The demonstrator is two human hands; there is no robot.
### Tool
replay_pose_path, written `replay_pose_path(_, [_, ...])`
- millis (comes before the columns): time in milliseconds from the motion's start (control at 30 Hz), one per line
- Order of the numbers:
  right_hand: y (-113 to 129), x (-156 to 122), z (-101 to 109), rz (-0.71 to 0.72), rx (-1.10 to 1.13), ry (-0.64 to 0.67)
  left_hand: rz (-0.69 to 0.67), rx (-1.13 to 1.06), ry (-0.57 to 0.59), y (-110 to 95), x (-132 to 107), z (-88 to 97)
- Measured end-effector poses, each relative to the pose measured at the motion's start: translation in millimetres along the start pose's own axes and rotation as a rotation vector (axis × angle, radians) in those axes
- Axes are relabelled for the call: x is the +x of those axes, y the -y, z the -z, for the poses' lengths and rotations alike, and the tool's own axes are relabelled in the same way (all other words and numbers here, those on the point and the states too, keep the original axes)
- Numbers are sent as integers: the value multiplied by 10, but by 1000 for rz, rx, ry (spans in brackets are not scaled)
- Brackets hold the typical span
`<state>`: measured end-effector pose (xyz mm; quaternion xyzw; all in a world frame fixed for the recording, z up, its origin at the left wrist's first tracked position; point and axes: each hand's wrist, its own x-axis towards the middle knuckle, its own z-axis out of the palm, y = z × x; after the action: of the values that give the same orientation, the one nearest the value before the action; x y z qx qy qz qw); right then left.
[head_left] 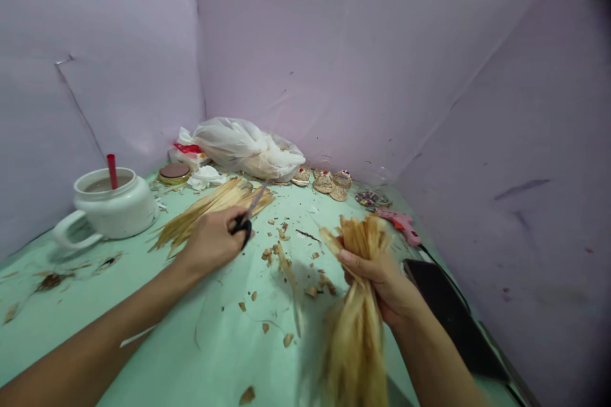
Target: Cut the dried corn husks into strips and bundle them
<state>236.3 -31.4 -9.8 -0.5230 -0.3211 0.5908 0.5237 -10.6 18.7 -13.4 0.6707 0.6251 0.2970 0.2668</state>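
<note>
My left hand [213, 240] is closed round the black handles of a pair of scissors [249, 213], whose blades point away over a flat heap of dry straw strips [210, 207] on the green table. My right hand [382, 283] grips a thick bundle of pale dry husk strips [357, 324]; the cut ends stick up above my fingers and the long ends hang down toward me, blurred. Small cut-off bits [281, 254] lie scattered between the two hands.
A white pot with a red stick in it [111, 203] stands at the left. At the back lie a clear plastic bag [245, 147], a round tin lid [174, 172] and several woven discs [329, 182]. A pink glue gun [400, 224] and a dark flat object [453, 315] lie at the right.
</note>
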Motion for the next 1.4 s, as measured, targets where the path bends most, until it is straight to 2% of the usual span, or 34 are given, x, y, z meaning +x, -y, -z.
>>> replay_pose_path(67, [47,-1,28,-42,141,-36,12,316,-206,75,85,113])
replay_pose_path(100, [63,-1,36,-64,216,-28,40,436,-239,107,114,151])
replay_pose_path(167, [74,-1,47,-141,329,9,61,576,-211,148,143,181])
replay_pose_path(267, [61,9,63,-260,354,-13,-29,648,-131,148,135,125])
replay_pose_path(333, [48,24,73,-296,345,-2,-90,663,-123,131,126,58])
replay_pose_path(433, [28,53,75,-284,322,1,-126,648,-109,122,140,-25])
replay_pose_path(533, [3,75,66,-258,296,-41,-136,568,-96,128,175,-26])
replay_pose_path(600, [-11,78,62,-247,290,-47,-123,397,-176,121,197,42])
replay_pose_path(667, [-21,75,56,-248,293,-23,-60,29,-250,104,213,154])
replay_pose_path(733, [-32,69,43,-264,306,18,48,-452,-176,85,218,272])
replay_pose_path(800, [-50,65,13,-272,316,61,150,-861,12,65,204,344])
replay_pose_path(900, [-99,53,-68,-236,304,45,287,-1173,240,17,119,287])
replay_pose_path(1033, [-189,-1,-213,-175,320,3,407,-1243,448,-111,-103,-32])
replay_pose_path(1133, [-239,-56,-286,-151,317,120,417,-1209,574,-207,-281,-278])
replay_pose_path(1233, [-262,-98,-309,-103,298,193,426,-1145,595,-270,-416,-455])
replay_pose_path(1400, [-245,-142,-340,-96,268,146,414,-1036,573,-322,-521,-578])
